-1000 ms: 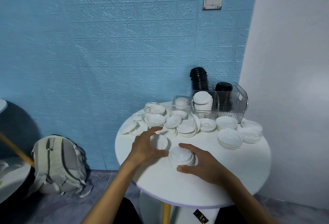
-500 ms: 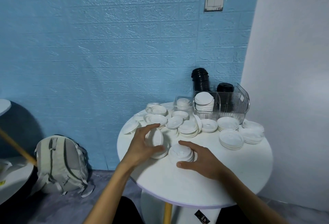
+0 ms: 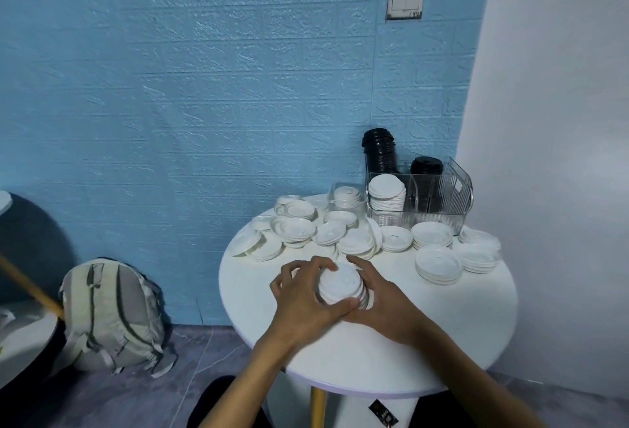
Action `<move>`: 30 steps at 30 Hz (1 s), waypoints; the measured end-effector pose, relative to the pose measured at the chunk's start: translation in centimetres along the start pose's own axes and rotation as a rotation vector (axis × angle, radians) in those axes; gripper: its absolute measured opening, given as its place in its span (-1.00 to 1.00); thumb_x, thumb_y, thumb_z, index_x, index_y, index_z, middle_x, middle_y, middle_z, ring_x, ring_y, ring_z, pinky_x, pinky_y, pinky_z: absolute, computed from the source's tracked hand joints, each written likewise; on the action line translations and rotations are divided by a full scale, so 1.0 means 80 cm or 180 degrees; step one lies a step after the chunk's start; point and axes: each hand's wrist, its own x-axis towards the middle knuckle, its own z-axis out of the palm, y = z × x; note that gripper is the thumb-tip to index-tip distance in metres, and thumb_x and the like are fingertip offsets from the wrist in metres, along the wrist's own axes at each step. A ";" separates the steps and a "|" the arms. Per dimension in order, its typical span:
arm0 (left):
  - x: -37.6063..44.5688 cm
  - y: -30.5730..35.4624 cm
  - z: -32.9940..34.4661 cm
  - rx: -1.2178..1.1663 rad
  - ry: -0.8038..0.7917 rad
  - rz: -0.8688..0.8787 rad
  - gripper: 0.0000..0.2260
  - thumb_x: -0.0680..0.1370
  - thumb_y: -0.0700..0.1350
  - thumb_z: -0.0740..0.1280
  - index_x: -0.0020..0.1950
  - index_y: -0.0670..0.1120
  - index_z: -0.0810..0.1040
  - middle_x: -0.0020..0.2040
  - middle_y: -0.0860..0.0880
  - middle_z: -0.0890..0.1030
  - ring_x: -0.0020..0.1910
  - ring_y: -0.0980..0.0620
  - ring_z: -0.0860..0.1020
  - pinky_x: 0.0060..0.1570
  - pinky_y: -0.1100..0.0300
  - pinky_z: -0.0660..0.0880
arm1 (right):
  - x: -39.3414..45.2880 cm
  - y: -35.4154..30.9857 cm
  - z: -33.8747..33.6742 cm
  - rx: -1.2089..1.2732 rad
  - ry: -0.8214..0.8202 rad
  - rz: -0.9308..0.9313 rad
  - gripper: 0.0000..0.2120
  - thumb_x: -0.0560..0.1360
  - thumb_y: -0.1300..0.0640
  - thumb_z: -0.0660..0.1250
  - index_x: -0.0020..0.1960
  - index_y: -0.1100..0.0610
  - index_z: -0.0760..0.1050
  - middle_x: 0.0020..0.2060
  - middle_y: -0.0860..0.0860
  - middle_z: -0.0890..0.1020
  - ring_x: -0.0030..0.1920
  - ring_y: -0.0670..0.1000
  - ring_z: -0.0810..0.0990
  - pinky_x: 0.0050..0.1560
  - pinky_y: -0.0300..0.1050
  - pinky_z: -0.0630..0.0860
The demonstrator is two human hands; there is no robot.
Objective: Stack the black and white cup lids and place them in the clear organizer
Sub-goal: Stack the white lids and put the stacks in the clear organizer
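Note:
A small stack of white lids (image 3: pixel 342 286) sits near the front middle of the round white table (image 3: pixel 442 342). My left hand (image 3: pixel 303 298) grips its left side, thumb in front and fingers curled over the back. My right hand (image 3: pixel 384 301) cups its right side. Several loose white lids (image 3: pixel 343 233) and low piles (image 3: pixel 439 264) spread across the back of the table. The clear organizer (image 3: pixel 456 199) stands at the back right, holding a white lid stack (image 3: pixel 386 196) and black lids (image 3: pixel 425 169). A tall black lid stack (image 3: pixel 379 152) rises behind it.
A small clear cup (image 3: pixel 345 196) with white lids stands left of the organizer. A grey backpack (image 3: pixel 112 315) leans on the blue wall at floor level, left of the table. A white wall (image 3: pixel 561 155) closes in on the right. Another table's edge shows at far left.
My left hand lifted a white lid from the table and brought it right onto the stack under my right hand. Both hands now hold that stack.

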 end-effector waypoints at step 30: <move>-0.005 -0.020 -0.026 0.0641 -0.0185 -0.0100 -0.42 0.42 0.36 0.23 0.46 0.42 0.30 0.62 0.17 0.09 0.58 0.14 -0.11 0.50 -0.01 -0.14 | 0.001 -0.002 0.002 -0.0444 0.0146 -0.0051 -0.55 0.39 -0.11 0.59 0.11 -0.34 0.40 0.09 -0.49 0.52 0.15 -0.43 0.48 0.23 -0.41 0.34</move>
